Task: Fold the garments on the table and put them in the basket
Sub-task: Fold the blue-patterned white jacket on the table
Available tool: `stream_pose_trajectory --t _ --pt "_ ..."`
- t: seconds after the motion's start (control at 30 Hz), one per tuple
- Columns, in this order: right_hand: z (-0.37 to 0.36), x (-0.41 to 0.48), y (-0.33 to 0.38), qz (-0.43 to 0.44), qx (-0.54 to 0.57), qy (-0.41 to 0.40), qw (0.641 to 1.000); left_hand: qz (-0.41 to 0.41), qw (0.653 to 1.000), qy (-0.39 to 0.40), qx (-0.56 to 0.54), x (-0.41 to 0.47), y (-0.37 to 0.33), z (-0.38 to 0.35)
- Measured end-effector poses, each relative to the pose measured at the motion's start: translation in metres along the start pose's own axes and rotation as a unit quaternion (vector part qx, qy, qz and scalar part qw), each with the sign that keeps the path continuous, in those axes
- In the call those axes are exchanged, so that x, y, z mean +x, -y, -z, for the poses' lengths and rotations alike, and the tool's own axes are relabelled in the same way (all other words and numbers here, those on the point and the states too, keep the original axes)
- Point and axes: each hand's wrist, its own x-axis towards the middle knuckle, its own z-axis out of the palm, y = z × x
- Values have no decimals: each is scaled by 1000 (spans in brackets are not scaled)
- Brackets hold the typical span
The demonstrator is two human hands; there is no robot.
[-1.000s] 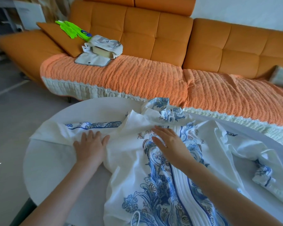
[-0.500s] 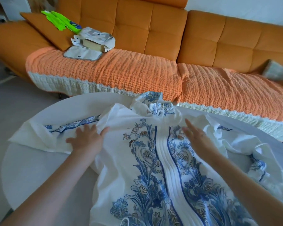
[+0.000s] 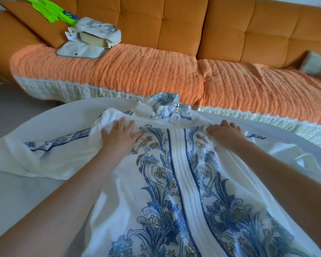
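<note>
Garment [image 3: 183, 182] spread across table [image 3: 17, 197], frame centre; left hand [image 3: 120, 133] and right hand [image 3: 225, 132] flat, fingers extended, pressing its shoulders; risk: bunched sleeve [image 3: 44, 145] at frame left creases into the fold unless smoothed.

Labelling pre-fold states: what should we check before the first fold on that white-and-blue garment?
1. Body of the garment spread on the table: ok.
2. Flat palms on the shoulders, left hand and right hand: ok.
3. Is the collar lying flat: not ok, bunched up.
4. Is the sleeve by the left hand smoothed out: not ok, rumpled near the shoulder.
5. Is the other sleeve laid out: cannot tell, runs out of frame.
6. Is the basket in reach: cannot tell, not in view.
</note>
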Motion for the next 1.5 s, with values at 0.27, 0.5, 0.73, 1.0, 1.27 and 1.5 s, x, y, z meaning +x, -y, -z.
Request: stream_pose_trajectory --t 0.27,0.5,0.73,1.0,1.27,1.5 --pt "35 -2 48 119 197 -155 961 -60 977 -186 -88 -17 -39 12" --pt "10 14 80 175 12 24 984 -74 985 -123 -96 -26 -42 -28" --pt "31 22 78 133 178 6 975 -83 980 -139 -116 -22 -35 -28" --pt "-22 -90 40 233 51 -17 971 -34 975 -195 -101 -71 5 -16" --pt "-31 -88 31 160 146 34 976 -12 992 -88 -89 -95 33 -29" --pt "-31 -149 -11 107 274 -28 955 22 947 -206 -246 -162 47 -25"
